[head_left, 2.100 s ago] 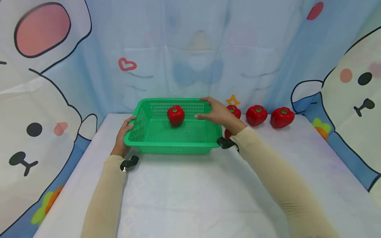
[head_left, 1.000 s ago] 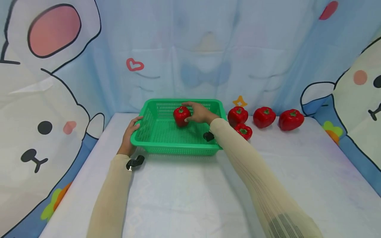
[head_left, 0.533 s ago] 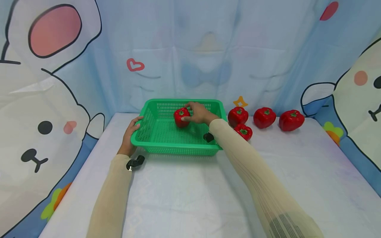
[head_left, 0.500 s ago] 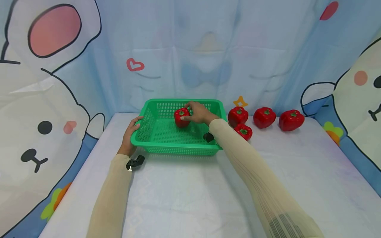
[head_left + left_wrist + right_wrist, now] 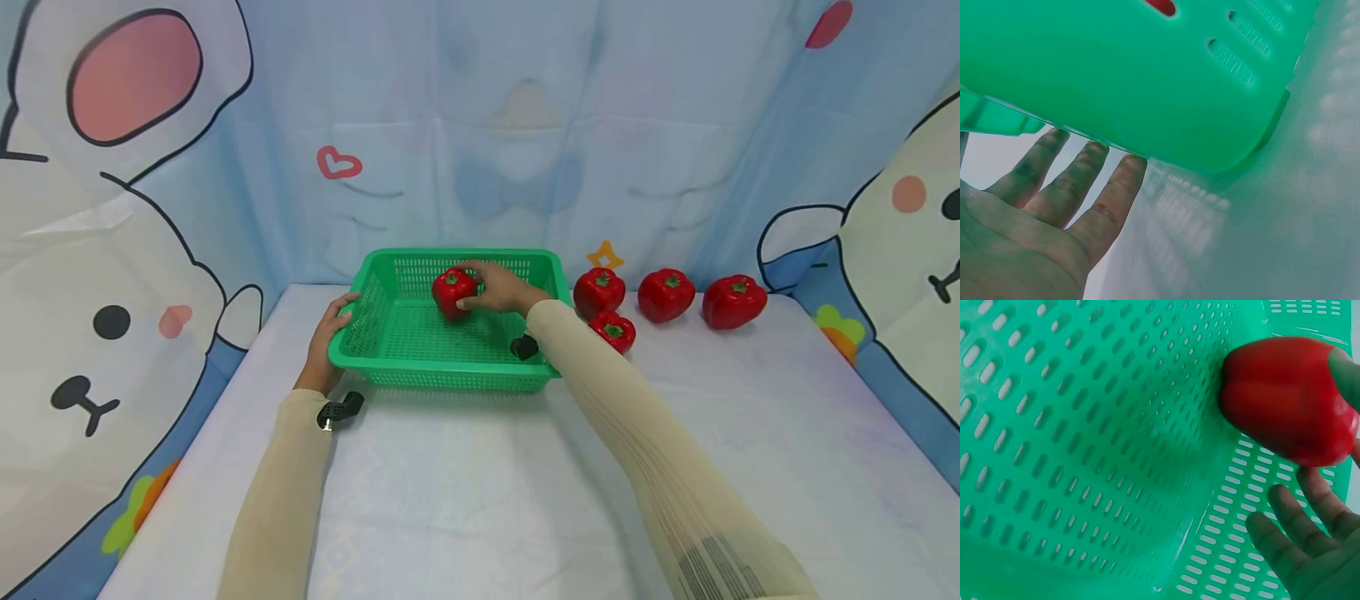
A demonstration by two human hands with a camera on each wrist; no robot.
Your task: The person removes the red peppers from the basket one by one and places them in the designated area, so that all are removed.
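Observation:
A green plastic basket (image 5: 442,365) with slotted walls stands on the table, and one red bell pepper (image 5: 452,292) sits inside it towards the back. My right hand (image 5: 501,287) reaches over the basket's right end and grips that pepper. In the right wrist view the thumb (image 5: 1344,372) lies on one side of the pepper and a fingertip meets the other, while two more fingers stay off it. At the basket's left end rests my left hand (image 5: 324,346). The left wrist view shows its straight fingers (image 5: 1107,212) with their tips against the outer wall.
Several more red bell peppers stand right of the basket: one by its back corner (image 5: 598,292), one in front of that (image 5: 615,331), and two farther right (image 5: 666,295). A white cloth covers the table (image 5: 450,483). A printed curtain (image 5: 517,150) hangs behind.
From near the basket's right rim, my right hand has moved left and taken hold of the pepper inside. The pepper has since shifted and tilted slightly. My left hand has stayed at the left end.

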